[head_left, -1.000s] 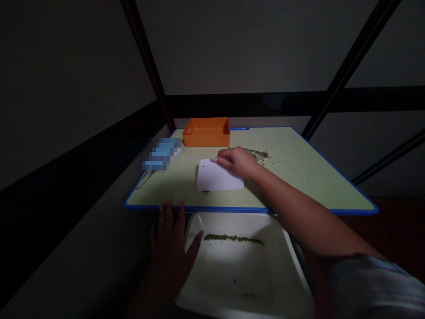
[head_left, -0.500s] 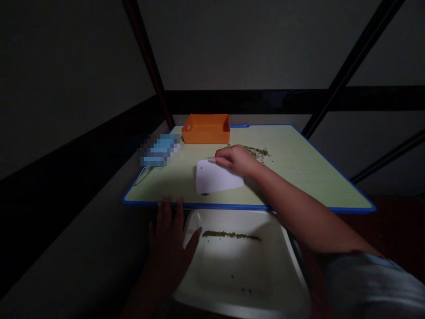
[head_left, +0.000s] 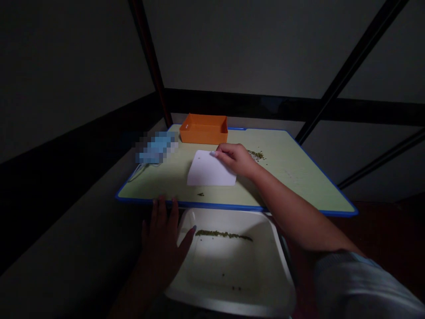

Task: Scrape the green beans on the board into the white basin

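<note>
My right hand [head_left: 236, 159] pinches the top edge of a white dough scraper [head_left: 212, 170], a flat sheet with a small hole near one corner. The scraper is tilted over the tabletop, and what lies behind it is hidden. A small clump of green beans [head_left: 200, 194] lies in front of its lower edge. More beans [head_left: 256, 155] are scattered beyond my right hand, partly covered by it. With fingers spread, my left hand [head_left: 166, 235] rests by the table's front edge and the left rim of a white tub [head_left: 229, 305]. Inside the tub, beans [head_left: 222, 234] form a line.
An orange open box [head_left: 203, 135] stands at the back left of the pale green table [head_left: 299, 177], which has a blue edge. A blue, pixelated item [head_left: 157, 147] with white cords lies at the left edge. Dark walls close in behind and to the left.
My right hand has shifted the scraper slightly away from the front edge, uncovering more of the small clump of beans. The view has turned a little. My left hand stays by the tub.
</note>
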Demonstrator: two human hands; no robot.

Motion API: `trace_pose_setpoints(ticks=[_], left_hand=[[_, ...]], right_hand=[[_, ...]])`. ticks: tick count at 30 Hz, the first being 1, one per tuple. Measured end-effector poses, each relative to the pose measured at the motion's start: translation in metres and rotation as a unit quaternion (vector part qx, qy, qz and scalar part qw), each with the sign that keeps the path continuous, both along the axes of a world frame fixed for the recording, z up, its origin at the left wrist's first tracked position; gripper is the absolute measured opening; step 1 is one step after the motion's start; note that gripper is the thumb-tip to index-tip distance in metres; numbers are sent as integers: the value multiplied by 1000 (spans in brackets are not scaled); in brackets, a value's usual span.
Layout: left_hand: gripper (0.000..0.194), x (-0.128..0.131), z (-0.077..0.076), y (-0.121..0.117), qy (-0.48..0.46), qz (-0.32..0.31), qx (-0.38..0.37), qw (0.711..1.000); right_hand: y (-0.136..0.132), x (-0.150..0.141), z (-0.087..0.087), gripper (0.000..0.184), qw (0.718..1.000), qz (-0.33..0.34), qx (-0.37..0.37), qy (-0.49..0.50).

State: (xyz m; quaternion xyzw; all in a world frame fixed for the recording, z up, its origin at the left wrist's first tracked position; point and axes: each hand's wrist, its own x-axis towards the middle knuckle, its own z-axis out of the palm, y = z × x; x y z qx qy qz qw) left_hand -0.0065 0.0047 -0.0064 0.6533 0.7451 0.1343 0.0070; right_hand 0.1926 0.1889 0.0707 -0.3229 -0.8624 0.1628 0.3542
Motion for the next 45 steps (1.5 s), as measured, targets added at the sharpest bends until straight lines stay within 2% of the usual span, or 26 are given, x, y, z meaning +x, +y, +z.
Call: trace_pose_setpoints(ticks=[6,9,19,23,27,32,36,41,45], left_hand=[[81,-1,-9,1,-9,12,18,1000],[81,-2,-12,0,-8,13,29,999],[79,-1,-11,-2,24,2,35,999],[79,-2,-15,-2,29,-4,46,999],[82,-5,-18,-1,28,-16,59,998],[82,-5,-15,0,14,-14,43,999],[81,-4,-14,1,1,-9,43,999],[83,-4,-14,1,-5,-13,46,999],[84,-4,-11,2,-9,-7,34,999]], right_hand=[[-15,-3,29,44,987,143,34,-68],[-17,-6,36,43,980,164,38,-104],[-19,-16,16,36,988,69,76,-112],[-20,-19,18,37,985,70,80,-134],[-12,-22,16,39,988,69,46,-127],[0,-26,8,41,989,85,20,-121],[6,-28,4,41,984,91,54,-144],[7,-28,3,45,965,48,128,-224],[5,-29,3,46,953,36,161,-255]])
